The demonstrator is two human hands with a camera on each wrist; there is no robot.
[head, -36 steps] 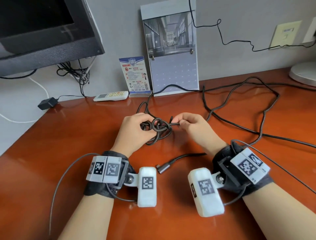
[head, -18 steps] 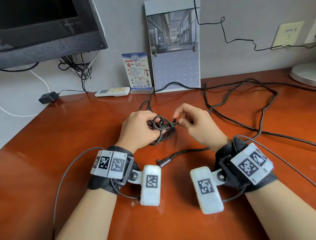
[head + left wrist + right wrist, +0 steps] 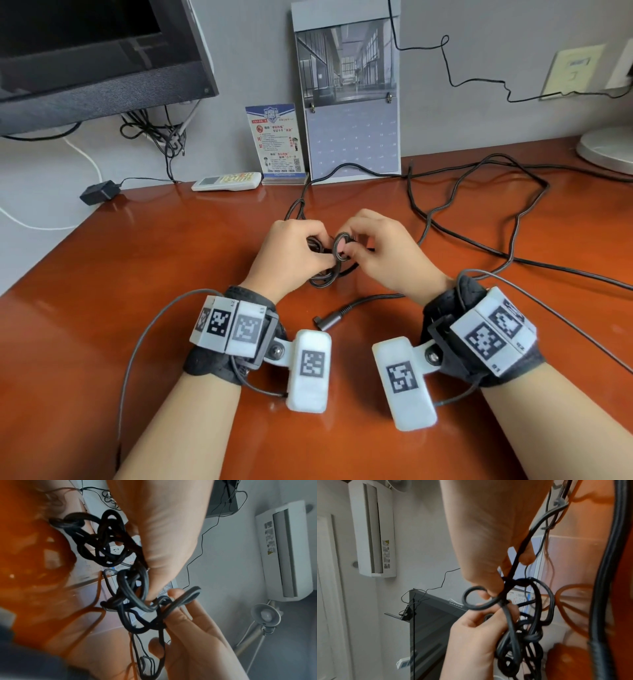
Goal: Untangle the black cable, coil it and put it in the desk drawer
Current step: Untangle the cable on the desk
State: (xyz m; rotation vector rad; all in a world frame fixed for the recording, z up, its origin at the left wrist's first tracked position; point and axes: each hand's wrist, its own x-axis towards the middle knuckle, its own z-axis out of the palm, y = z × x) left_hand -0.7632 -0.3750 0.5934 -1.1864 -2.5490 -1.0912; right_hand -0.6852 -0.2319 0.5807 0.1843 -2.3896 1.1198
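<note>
A black cable [image 3: 513, 219] lies in long loose loops across the orange-brown desk [image 3: 137, 308], and part of it is bunched into a knot [image 3: 325, 270] held just above the desk centre. My left hand [image 3: 294, 253] grips the knot from the left, fingers curled round its strands [image 3: 130, 588]. From the right, my right hand [image 3: 380, 253] pinches a small round loop [image 3: 340, 245] sticking up from the knot [image 3: 522, 622]. One cable end with a plug [image 3: 325, 322] rests on the desk between my wrists. No drawer is in view.
A monitor [image 3: 96, 61] hangs at the back left with tangled wires [image 3: 161, 133] under it. Along the wall stand a white remote [image 3: 226, 181], a blue card [image 3: 274, 140] and a calendar [image 3: 349, 102]. A black adapter [image 3: 99, 193] sits left, a white lamp base [image 3: 606, 147] far right.
My right hand let go of the straight strand it pulled rightwards, moved in to the knot and now pinches a small loop. My left hand kept its grip.
</note>
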